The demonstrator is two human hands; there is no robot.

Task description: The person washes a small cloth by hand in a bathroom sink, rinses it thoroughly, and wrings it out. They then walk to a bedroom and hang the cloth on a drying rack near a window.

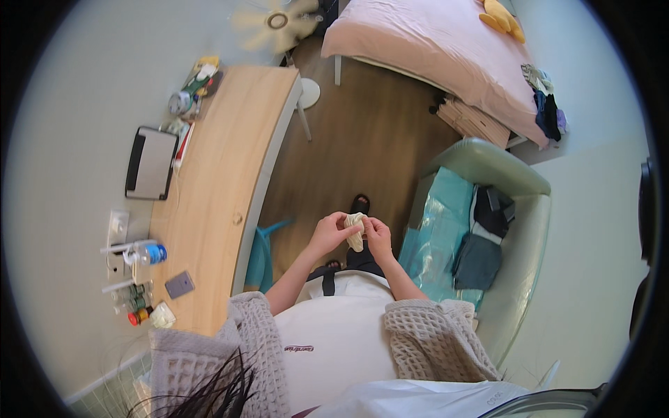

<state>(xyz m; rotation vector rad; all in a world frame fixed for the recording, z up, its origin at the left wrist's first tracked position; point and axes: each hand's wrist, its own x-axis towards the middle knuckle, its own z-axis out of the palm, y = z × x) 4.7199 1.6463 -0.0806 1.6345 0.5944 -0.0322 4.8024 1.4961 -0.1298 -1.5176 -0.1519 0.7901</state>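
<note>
A small bundle of cream fabric is held up in front of my waist, above the dark floor. My left hand grips its one side between thumb and fingers. On the other side, the fingertips of my right hand pinch the same fabric near its top. The lower end of the bundle hangs free between the hands. What kind of item the fabric is, I cannot tell. Below the hands a foot in a black open-toed slipper shows on the floor.
A wooden desk with a phone and bottles runs along the left. A green armchair at the right bears folded dark clothes and turquoise plastic. A fan, a pink-covered bed and a suitcase stand beyond.
</note>
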